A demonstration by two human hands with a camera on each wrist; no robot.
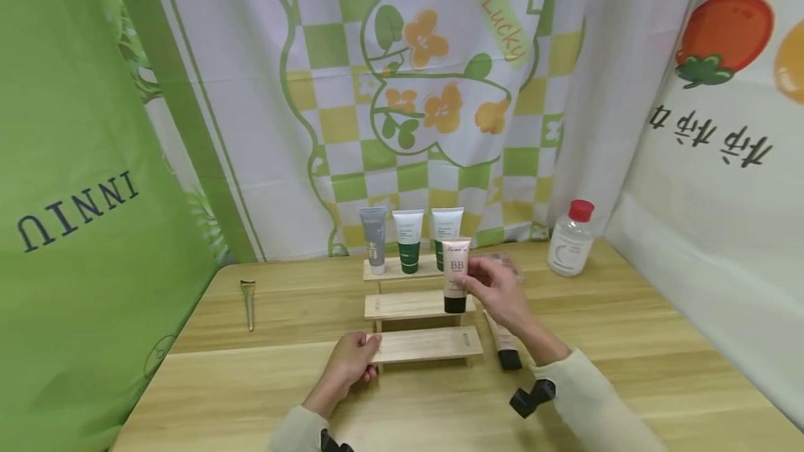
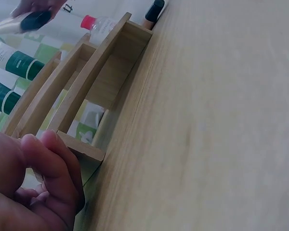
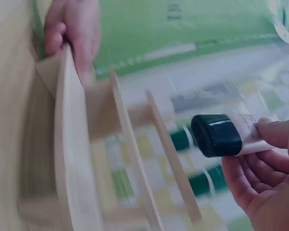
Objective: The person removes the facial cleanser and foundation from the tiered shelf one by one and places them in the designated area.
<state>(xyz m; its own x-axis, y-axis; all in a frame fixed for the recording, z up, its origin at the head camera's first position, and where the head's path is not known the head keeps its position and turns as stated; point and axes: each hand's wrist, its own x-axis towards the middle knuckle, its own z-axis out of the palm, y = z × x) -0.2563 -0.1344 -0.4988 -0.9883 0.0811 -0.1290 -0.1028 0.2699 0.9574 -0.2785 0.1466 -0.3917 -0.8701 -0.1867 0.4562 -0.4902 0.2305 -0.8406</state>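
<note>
A three-step wooden display stand [image 1: 421, 345] stands on the table. My left hand [image 1: 349, 363] pinches the left end of its lowest step, thumb on top. My right hand [image 1: 501, 293] holds a pink BB cream tube [image 1: 456, 267] upright, black cap down, in front of the stand's upper steps. In the right wrist view the tube's black cap [image 3: 216, 135] points toward the stand, with thumb and fingers around the pink body. On the top step stand a grey tube [image 1: 374, 239] and two white-and-green tubes [image 1: 409, 241], the right one partly hidden by the BB cream.
Right of the stand lies another pink tube with a black cap [image 1: 509, 359], partly behind my right forearm. A clear bottle with a red cap [image 1: 570, 243] stands at the back right. A small forked tool [image 1: 249, 305] lies at left. Printed curtains [image 1: 352, 131] enclose the table.
</note>
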